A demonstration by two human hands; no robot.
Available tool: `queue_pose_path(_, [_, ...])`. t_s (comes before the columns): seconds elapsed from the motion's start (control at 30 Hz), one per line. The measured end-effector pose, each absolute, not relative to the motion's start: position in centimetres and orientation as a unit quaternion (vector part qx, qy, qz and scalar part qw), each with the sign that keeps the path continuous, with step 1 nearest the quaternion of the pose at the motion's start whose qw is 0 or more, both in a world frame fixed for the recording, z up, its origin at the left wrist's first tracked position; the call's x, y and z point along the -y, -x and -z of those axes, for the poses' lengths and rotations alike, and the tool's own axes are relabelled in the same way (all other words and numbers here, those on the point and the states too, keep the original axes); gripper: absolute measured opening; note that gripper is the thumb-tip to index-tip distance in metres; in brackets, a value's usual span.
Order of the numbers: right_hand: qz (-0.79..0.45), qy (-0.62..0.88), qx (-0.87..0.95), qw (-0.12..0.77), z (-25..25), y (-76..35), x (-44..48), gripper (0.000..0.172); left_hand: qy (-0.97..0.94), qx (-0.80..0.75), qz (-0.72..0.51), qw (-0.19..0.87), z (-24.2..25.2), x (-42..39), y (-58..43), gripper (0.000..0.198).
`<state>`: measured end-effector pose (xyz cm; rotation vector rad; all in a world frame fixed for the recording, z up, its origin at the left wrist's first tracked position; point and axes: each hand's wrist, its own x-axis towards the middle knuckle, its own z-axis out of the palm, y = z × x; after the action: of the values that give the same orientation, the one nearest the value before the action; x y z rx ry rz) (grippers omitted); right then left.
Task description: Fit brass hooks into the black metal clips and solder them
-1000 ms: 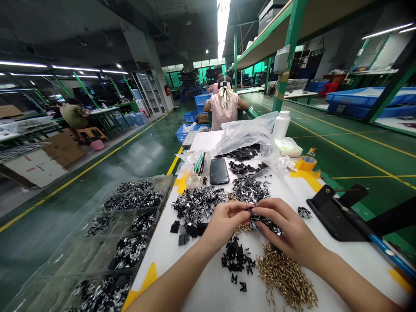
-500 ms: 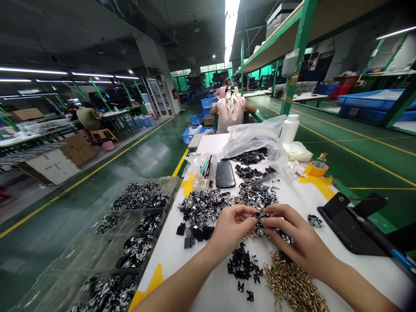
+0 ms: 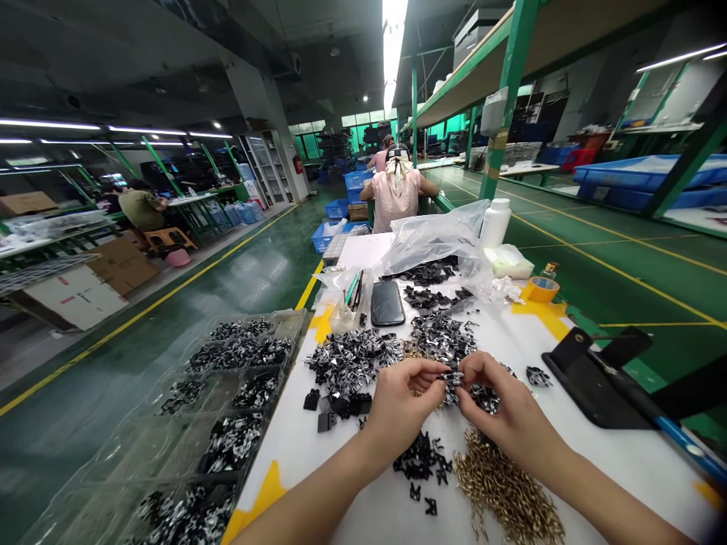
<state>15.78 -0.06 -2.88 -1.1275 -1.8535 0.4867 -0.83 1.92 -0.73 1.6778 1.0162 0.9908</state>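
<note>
Over the white tabletop, my left hand [image 3: 397, 401] pinches a small black-and-silver part [image 3: 452, 378] between thumb and fingertips. My right hand [image 3: 508, 405] is closed on the same part from the other side, its thumb and fingers partly covering it. Below the hands lie a pile of brass-coloured pieces [image 3: 508, 484] and loose small black pieces [image 3: 421, 456]. Just beyond are heaps of black-and-silver parts [image 3: 352, 359], with more of them [image 3: 443, 337] behind the fingertips. The exact shape of the held part is too small to make out.
A compartmented clear tray [image 3: 207, 435] with similar parts stands at left. Around the tabletop are a phone [image 3: 388, 303], a plastic bag [image 3: 437, 238], a white bottle [image 3: 496, 223], orange tape [image 3: 541, 289] and a black-plated tool with a blue handle [image 3: 690, 446]. A co-worker [image 3: 397, 193] sits ahead.
My right hand's fingers have drawn in from a looser spread and now pinch the small part. My left hand stays pinched. The view has turned slightly right.
</note>
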Motion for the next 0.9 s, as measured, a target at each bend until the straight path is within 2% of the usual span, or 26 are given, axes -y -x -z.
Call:
queue_pose_path(0.17, [-0.204, 0.476, 0.731, 0.444, 3.2, -15.6, 0.0, 0.014, -0.687, -0.418, -0.409, 0.432, 0.7, -1.7, 0.7, 0.018])
queue_pose_path(0.3, [-0.262, 0.455, 0.720, 0.454, 3.2, -15.8, 0.0, 0.014, -0.678, -0.416, -0.413, 0.443, 0.5, -1.6, 0.7, 0.018])
queue_pose_path(0.53, [-0.316, 0.418, 0.700, 0.484, 2.5, -16.5, 0.2, 0.007, -0.595, -0.399, -0.402, 0.571, 0.3, -1.9, 0.8, 0.017])
queue_pose_path(0.63, [-0.323, 0.405, 0.701, 0.491, 2.4, -16.8, 0.1, 0.002, -0.575, -0.390, -0.407, 0.593, 0.2, -2.2, 0.9, 0.017])
queue_pose_path(0.9, [-0.344, 0.431, 0.706, 0.445, 2.3, -17.2, 0.1, 0.004, -0.595, -0.398, -0.408, 0.567, 0.1, -2.1, 1.0, 0.017])
